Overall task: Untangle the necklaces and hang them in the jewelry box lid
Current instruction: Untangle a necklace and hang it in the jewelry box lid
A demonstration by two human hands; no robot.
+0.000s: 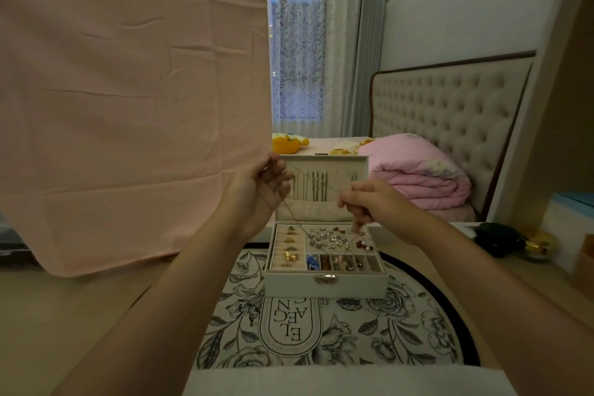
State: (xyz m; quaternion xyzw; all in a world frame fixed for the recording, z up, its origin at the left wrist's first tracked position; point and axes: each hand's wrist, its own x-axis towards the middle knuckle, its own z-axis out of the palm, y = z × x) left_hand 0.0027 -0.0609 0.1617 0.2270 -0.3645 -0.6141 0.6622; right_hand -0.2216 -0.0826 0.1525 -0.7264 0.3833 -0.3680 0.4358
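– Above the jewelry box (324, 286), head view: what are the hands doing?

– Both are up in front of the lid (324, 159). The left hand (263, 185) is above the box's left corner, palm toward the camera, fingers curled, pinching a thin necklace (297, 222). The right hand (369, 202) is above the right side, fingertips bunched and pinching the same chain, I think.

– Why held apart like that?

– Prob. to pull the chain taut btwn them so any knot shows. Keeping it over the box means a dropped bit lands in the tray, not on the mat (321, 337) under the box.

– Where does the chain run?

– From the left hand it slants down across the pocket at the lid's foot toward the earrings (334, 238) in the tray. A fainter line crosses to the right hand.

– And the lid?

– It stands upright at the back of the box, w/ several hung chains (316, 185) in a row, so part of the job looks done.

– What can't you make out?

– Whether it's one chain or two, whether a knot is left, and where the clasp is: too fine and dim. The hooks are too small to see. A pink cloth (128, 90) left of the box blocks what's behind it. Right of the box a dark thing (496, 238) is blurred, can't ID it.
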